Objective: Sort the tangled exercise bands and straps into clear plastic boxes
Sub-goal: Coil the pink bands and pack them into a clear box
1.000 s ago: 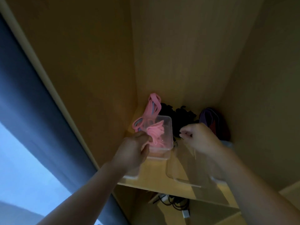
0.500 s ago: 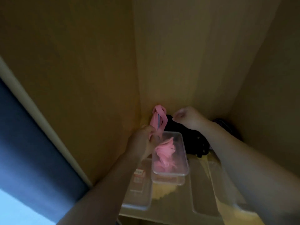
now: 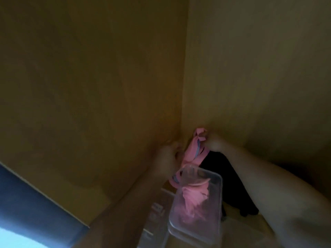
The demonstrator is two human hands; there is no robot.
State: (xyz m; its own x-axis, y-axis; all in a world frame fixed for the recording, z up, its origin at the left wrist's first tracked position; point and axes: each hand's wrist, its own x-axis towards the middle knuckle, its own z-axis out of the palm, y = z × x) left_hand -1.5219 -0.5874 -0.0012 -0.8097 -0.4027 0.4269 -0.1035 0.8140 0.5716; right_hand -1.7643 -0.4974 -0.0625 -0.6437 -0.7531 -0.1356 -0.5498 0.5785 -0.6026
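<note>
In a dim wooden cupboard corner, shelf (image 3: 243, 230) carrying clear box (image 3: 219, 194) of pink bands (image 3: 194, 199), black straps (image 3: 232, 185) behind, right hand (image 3: 214, 142) pinching pink strap (image 3: 194, 152), left hand (image 3: 167, 158) curled beside it (grip unclear, blurred)

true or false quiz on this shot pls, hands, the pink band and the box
1. The right hand pinches the top of the pink band. True.
2. The clear box holds only black straps. False: pink bands lie in it.
3. A black pile lies just beyond the box, under the right forearm. True.
4. The left hand lies flat on top of the box. False: it is raised against the band's left side, though the blur hides its grip.
</note>
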